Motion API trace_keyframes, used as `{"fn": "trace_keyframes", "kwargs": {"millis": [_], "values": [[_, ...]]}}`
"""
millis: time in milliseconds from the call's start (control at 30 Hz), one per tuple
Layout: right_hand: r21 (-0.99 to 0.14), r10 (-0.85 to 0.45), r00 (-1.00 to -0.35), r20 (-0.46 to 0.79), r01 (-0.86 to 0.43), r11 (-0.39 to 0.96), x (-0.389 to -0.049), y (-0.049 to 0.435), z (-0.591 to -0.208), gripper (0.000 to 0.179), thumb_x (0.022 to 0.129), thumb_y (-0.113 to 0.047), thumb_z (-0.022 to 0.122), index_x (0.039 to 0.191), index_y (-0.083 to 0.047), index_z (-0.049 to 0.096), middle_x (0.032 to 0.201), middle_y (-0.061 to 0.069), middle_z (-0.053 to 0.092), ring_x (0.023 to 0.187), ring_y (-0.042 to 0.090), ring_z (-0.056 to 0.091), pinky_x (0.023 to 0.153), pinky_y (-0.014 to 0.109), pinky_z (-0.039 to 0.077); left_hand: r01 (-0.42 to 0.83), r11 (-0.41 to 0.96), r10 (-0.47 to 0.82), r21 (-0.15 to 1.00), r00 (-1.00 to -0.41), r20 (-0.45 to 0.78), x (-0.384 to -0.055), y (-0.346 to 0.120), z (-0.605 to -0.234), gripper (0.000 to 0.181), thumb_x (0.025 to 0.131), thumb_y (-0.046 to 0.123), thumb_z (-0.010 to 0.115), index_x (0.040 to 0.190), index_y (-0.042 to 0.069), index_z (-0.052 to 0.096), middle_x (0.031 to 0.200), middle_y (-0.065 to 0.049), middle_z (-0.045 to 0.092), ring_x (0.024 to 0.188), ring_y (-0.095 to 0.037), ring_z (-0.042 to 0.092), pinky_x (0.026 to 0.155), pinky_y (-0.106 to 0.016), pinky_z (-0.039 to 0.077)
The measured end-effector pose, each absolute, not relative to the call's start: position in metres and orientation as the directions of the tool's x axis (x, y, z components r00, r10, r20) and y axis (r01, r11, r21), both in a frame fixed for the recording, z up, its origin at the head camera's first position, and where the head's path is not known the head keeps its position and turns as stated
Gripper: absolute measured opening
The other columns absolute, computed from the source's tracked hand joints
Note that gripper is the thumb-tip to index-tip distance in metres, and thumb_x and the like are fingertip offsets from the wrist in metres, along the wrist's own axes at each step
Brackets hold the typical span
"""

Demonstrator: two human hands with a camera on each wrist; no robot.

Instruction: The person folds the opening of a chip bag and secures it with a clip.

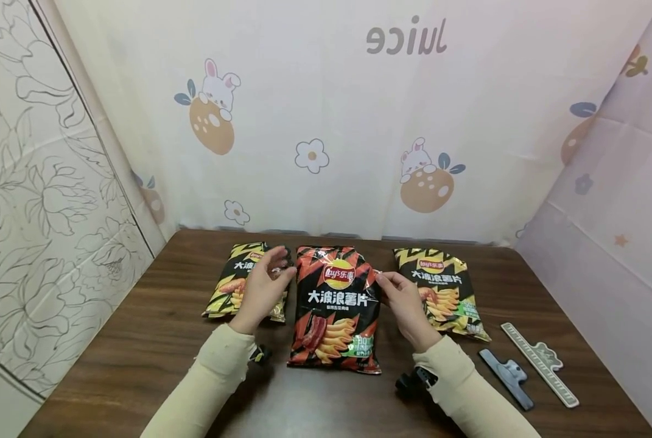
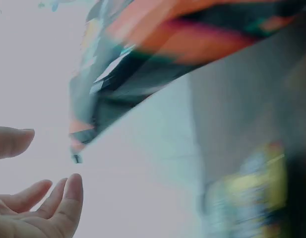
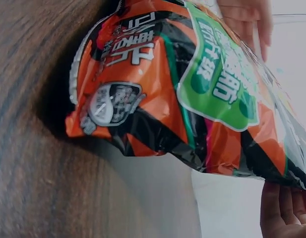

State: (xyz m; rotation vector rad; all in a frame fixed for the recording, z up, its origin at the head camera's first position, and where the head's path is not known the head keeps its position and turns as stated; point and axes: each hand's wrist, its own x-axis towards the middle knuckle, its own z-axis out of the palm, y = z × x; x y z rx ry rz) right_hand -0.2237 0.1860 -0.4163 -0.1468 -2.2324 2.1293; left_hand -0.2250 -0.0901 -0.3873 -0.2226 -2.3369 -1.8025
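Observation:
A red and black bag of potato chips (image 1: 331, 310) stands in the middle, its front facing me, close over the table. Along its right edge, fingers and thumb of my right hand (image 1: 405, 304) pinch the upper part. In the right wrist view, the right hand (image 3: 285, 210) is at the bag's edge, and the left hand (image 3: 248, 20) shows behind the bag (image 3: 153, 94). My left hand (image 1: 262, 292) is beside the upper left edge, thumb and fingers spread. In the left wrist view, a gap separates these fingers (image 2: 68, 208) from the bag's corner (image 2: 86, 131).
Yellow and black chip bags lie on either side, one on the left (image 1: 229, 286) partly behind my left hand, one on the right (image 1: 441, 292). A grey bag clip (image 1: 506, 378) and a longer cream clip (image 1: 539, 364) lie at the right of the wooden table (image 1: 139, 340). A printed curtain (image 1: 326, 91) hangs behind.

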Motion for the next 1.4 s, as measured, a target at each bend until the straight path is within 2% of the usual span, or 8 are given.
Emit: {"fn": "trace_keyframes", "kwargs": {"millis": [167,267,467,700,867,1033,1200,1400], "values": [[-0.999,0.097,-0.995,-0.021,0.025,0.039,-0.224,0.183,-0.415,0.025,0.099,-0.026,0.059,0.105,-0.002,0.065,0.087,-0.009,0.065,0.081,0.005,0.066,0.075,0.024,0.055,0.388,0.423,0.083,0.819,-0.917,0.391,-0.226,-0.081,-0.362,0.047,0.094,0.018,0.067,0.138,0.011,0.054,0.134,-0.012,0.058,0.115,-0.031,0.060,0.094,-0.047,0.051],[-0.999,0.085,-0.996,-0.020,0.023,0.033,-0.223,0.181,-0.415,0.027,0.099,-0.028,0.060,0.106,-0.003,0.064,0.089,-0.009,0.066,0.083,0.005,0.066,0.077,0.023,0.055,0.449,0.498,0.189,0.742,-0.891,0.413,-0.227,-0.069,-0.349,0.046,0.094,0.019,0.067,0.138,0.011,0.055,0.135,-0.011,0.058,0.119,-0.030,0.059,0.095,-0.048,0.050],[-0.999,0.084,-0.996,-0.032,0.035,0.031,-0.221,0.182,-0.415,0.024,0.099,-0.027,0.060,0.104,-0.004,0.064,0.088,-0.008,0.065,0.082,0.006,0.065,0.076,0.024,0.055,0.517,0.585,0.415,0.625,-0.853,0.317,-0.235,-0.042,-0.330,0.047,0.098,0.025,0.062,0.141,0.009,0.052,0.144,-0.012,0.053,0.131,-0.028,0.052,0.105,-0.047,0.044],[-0.999,0.068,-0.997,-0.033,0.034,0.014,-0.223,0.184,-0.413,0.022,0.098,-0.024,0.062,0.105,-0.003,0.063,0.086,-0.012,0.067,0.081,0.003,0.066,0.075,0.022,0.054,0.548,0.674,0.509,0.495,-0.831,0.226,-0.251,-0.018,-0.321,0.046,0.100,0.028,0.057,0.141,0.007,0.052,0.144,-0.012,0.052,0.134,-0.026,0.050,0.108,-0.044,0.042],[-0.998,0.073,-0.997,-0.031,0.035,0.051,-0.221,0.184,-0.413,0.028,0.097,-0.028,0.063,0.107,-0.002,0.063,0.086,-0.011,0.067,0.082,0.004,0.066,0.076,0.023,0.054,0.540,0.719,0.529,0.437,-0.834,0.158,-0.259,-0.009,-0.325,0.045,0.102,0.030,0.054,0.141,0.008,0.053,0.139,-0.010,0.058,0.127,-0.024,0.056,0.105,-0.042,0.045],[-0.996,0.079,-0.995,-0.054,0.059,0.063,-0.215,0.185,-0.417,0.026,0.097,-0.026,0.063,0.107,-0.002,0.064,0.087,-0.009,0.068,0.082,0.006,0.066,0.076,0.025,0.054,0.500,0.727,0.511,0.471,-0.852,0.116,-0.264,-0.005,-0.331,0.037,0.102,0.028,0.053,0.133,0.009,0.061,0.129,-0.008,0.064,0.115,-0.021,0.063,0.099,-0.040,0.050],[-0.998,0.058,-0.997,-0.043,0.046,0.051,-0.214,0.188,-0.416,0.026,0.097,-0.026,0.064,0.107,-0.002,0.064,0.088,-0.008,0.068,0.081,0.008,0.067,0.076,0.027,0.056,0.509,0.730,0.511,0.457,-0.850,0.130,-0.266,-0.002,-0.331,0.030,0.103,0.025,0.053,0.124,0.009,0.066,0.119,-0.008,0.068,0.108,-0.021,0.065,0.094,-0.039,0.051],[-0.998,0.068,-0.998,-0.010,0.014,0.063,-0.217,0.190,-0.412,0.028,0.095,-0.028,0.066,0.106,-0.002,0.066,0.089,-0.008,0.068,0.082,0.008,0.067,0.075,0.028,0.057,0.485,0.740,0.484,0.465,-0.865,0.132,-0.272,-0.003,-0.328,0.029,0.100,0.027,0.057,0.120,0.009,0.069,0.116,-0.007,0.069,0.106,-0.021,0.065,0.093,-0.039,0.052]]}}
